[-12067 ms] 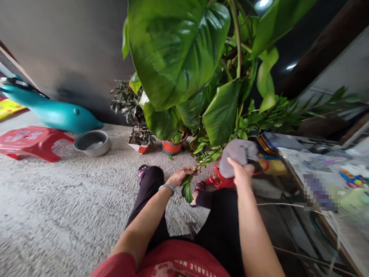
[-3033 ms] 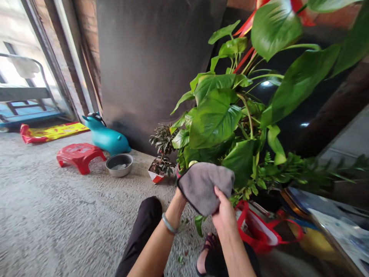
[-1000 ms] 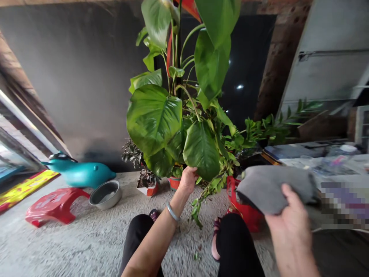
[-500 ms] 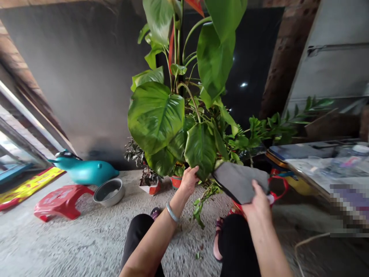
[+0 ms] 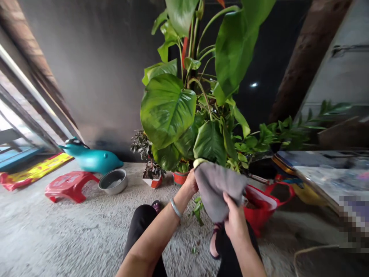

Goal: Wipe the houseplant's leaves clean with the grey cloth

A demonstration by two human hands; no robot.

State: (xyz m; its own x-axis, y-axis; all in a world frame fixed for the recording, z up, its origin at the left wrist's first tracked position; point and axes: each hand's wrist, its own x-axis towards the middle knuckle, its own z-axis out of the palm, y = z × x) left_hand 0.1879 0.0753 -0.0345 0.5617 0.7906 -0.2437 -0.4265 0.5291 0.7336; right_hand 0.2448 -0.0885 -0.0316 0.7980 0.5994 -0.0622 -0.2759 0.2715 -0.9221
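Note:
A grey cloth [image 5: 217,188] with a pale yellow edge hangs in front of the lower leaves of a tall green plant [image 5: 168,109]. My right hand [image 5: 235,219] grips the cloth's lower right part, thumb on top. At its left edge is my left hand [image 5: 191,182], wearing a bangle [image 5: 175,207] at the wrist; the cloth hides its fingers, so I cannot tell what they hold. Just above the cloth hangs a smaller dark green leaf [image 5: 210,142], its lower tip covered from view.
On the concrete floor to the left are a red stool [image 5: 70,184], a grey bowl [image 5: 113,182] and a teal animal-shaped toy [image 5: 96,158]. A red basket [image 5: 259,215] stands by my right knee. A cluttered table [image 5: 319,173] is at the right. Small potted plants stand behind.
My right hand has brought the cloth left, to my left hand, which showed its fingers at the leaf's tip before. The red basket has come into fuller view. The camera view has shifted.

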